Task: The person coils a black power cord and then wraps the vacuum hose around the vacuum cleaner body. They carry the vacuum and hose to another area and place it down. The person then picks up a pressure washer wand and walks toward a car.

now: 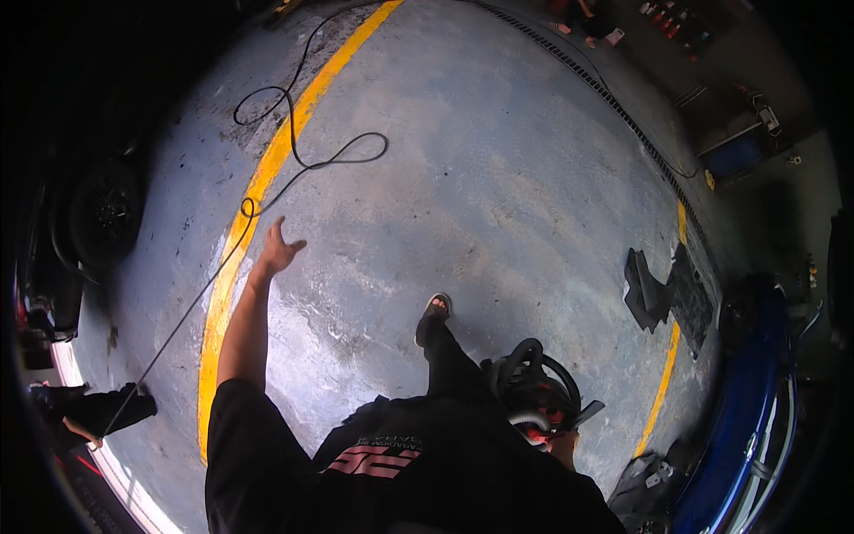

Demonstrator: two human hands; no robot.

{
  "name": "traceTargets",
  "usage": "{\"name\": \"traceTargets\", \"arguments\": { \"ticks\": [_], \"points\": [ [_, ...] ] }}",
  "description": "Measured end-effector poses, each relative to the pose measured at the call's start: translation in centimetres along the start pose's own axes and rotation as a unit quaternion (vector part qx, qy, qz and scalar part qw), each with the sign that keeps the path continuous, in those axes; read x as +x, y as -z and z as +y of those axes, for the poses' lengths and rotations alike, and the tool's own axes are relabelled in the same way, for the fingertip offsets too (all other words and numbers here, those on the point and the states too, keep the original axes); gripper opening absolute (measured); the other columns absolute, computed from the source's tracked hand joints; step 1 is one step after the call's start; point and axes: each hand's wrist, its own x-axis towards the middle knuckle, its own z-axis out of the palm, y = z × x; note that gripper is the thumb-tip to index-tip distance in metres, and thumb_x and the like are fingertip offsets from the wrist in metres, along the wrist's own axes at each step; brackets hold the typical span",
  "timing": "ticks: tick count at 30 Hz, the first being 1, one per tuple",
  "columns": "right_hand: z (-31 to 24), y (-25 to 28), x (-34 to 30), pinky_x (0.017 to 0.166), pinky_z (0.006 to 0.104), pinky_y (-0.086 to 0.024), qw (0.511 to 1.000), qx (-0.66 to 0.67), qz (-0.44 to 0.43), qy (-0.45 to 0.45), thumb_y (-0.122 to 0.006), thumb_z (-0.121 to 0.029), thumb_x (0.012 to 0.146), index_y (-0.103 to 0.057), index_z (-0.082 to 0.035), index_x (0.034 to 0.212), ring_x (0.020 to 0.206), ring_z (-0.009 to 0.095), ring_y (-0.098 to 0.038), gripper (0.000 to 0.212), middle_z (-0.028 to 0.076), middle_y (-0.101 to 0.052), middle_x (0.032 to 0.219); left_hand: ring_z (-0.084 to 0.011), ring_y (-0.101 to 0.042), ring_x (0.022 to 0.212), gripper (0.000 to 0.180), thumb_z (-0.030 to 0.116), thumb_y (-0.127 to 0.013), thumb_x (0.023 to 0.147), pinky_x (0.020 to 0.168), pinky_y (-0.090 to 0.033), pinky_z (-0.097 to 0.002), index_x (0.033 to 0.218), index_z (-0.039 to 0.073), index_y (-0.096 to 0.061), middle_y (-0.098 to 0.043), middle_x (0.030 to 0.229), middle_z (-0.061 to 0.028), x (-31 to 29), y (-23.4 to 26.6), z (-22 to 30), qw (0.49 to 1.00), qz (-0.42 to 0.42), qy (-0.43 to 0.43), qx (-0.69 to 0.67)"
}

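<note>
- The right hand is low by the person's hip, closed around the top of a red and black vacuum cleaner, whose ribbed hose loops in a coil over its rounded body; the fingers are mostly hidden, so the exact grip is hard to tell.
- The left hand is raised out in front, fingers spread wide apart, holding and touching nothing, hovering above the floor just beside the yellow line.
- The person's foot in an open sandal steps on the concrete floor, which is grey, scuffed and shiny in patches.
- A broad painted yellow line curves along the floor's left side.
- A thin black cable snakes in loops over that line.
- Flat black mats lie near the floor's right edge, beside a blue car.
- A dark tyre stands at the left edge.
</note>
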Motion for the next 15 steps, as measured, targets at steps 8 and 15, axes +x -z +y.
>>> {"name": "traceTargets", "arguments": {
  "ticks": [8,15],
  "points": [
    [-16.7,-23.2,3.2,0.056,0.0369,-0.043,0.968,0.14,0.165,-0.124,-0.069,-0.032,0.076,-0.058,-0.015,0.07,0.06,0.014,-0.05,0.021,-0.003,-0.051,0.069,-0.046,-0.032,0.132,0.11,0.04,-0.079,0.07,0.085,-0.05,-0.061,0.15,0.021,-0.007,-0.019,0.152,-0.0216,-3.3,-3.1,-7.1,0.83,-0.097,0.549,0.016],
    [-33.0,-42.2,4.0,0.074,0.0453,-0.05,0.999,-0.011,0.032,-0.01,-0.055,-0.034,0.088,-0.06,-0.01,0.115,0.089,0.022,-0.059,0.037,0.008,-0.059,0.099,-0.0494,-0.052,0.11,0.1,0.045,-0.066,0.079,0.071,-0.052,-0.0573,0.149,0.01,-0.002,-0.039,0.136,-0.0279,16.7,1.1,-10.2,0.718,0.026,0.694,-0.053]
  ]
}}
